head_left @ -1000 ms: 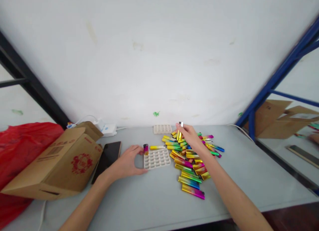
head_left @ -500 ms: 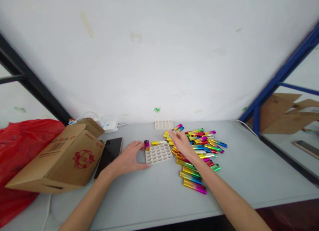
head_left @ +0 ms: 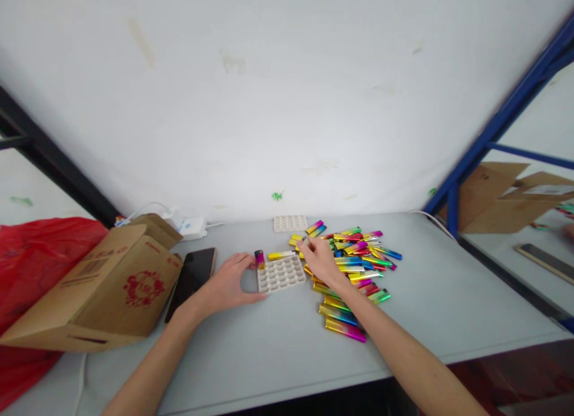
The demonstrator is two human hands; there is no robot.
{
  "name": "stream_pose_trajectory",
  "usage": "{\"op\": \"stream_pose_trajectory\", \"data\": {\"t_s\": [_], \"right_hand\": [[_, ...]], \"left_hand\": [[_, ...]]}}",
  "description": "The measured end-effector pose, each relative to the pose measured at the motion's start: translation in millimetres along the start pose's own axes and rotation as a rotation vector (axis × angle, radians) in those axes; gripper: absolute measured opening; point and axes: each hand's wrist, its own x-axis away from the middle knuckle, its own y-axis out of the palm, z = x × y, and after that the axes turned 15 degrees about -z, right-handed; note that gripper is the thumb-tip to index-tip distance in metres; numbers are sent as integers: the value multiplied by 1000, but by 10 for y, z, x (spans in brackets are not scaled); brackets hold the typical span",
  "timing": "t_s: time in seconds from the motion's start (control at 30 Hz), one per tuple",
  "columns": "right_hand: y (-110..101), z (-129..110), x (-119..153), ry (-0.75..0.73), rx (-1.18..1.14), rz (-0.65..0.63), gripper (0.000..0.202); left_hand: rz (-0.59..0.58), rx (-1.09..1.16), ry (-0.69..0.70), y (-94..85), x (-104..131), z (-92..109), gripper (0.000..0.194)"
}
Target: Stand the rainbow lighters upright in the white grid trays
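Note:
A white tray [head_left: 281, 275] with rows of slots lies flat on the table. One lighter [head_left: 259, 259], purple above and yellow below, stands upright in its far left corner slot. My left hand [head_left: 228, 281] spans the tray's left side, thumb at the near corner and fingertips by the standing lighter, holding the tray. Beyond the tray's right corner, my right hand [head_left: 319, 257] is closed in a pinch on a lighter [head_left: 306, 240]; only its metal top shows. Beside and under that hand spreads a pile of shiny multicoloured lighters [head_left: 354, 263]. A yellow and silver lighter [head_left: 281, 256] lies along the tray's far edge.
A second white tray [head_left: 290, 223] lies against the wall. On the left are a black phone [head_left: 192, 278], an open cardboard box [head_left: 107, 284], a red plastic bag [head_left: 36, 254] and a white plug adapter [head_left: 192, 227]. A blue metal frame [head_left: 452, 204] stands at the right.
My right hand has turned slightly, its knuckles now more on top, and keeps its pinch near the tray's far right corner. My left hand stays at the tray. The whole view has shifted slightly.

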Motion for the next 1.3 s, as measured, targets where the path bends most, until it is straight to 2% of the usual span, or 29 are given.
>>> {"op": "stream_pose_trajectory", "data": {"t_s": [0.23, 0.47, 0.63, 0.77, 0.87, 0.97, 1.1, 1.3], "right_hand": [[34, -23, 42, -23, -5, -3, 58], [64, -7, 45, -33, 45, -31, 45], [56, -28, 63, -61, 44, -48, 44], [36, -97, 95, -128, 18, -108, 37], [39, -145, 113, -236, 60, -164, 34], [69, -184, 134, -339, 157, -169, 43], [142, -217, 166, -326, 189, -214, 51], [297, -162, 151, -304, 194, -332, 27]], "left_hand": [[-16, -2, -8, -10, -7, 10, 51], [-14, 0, -5, -4, -4, 2, 52], [-5, 5, 12, -18, -8, 27, 51], [5, 10, 28, -19, -4, 41, 50], [7, 15, 32, -10, 0, 33, 51], [15, 17, 33, 4, 1, 20, 52], [23, 16, 25, 20, -3, 12, 54], [4, 8, 21, 37, -16, 2, 54]]}}
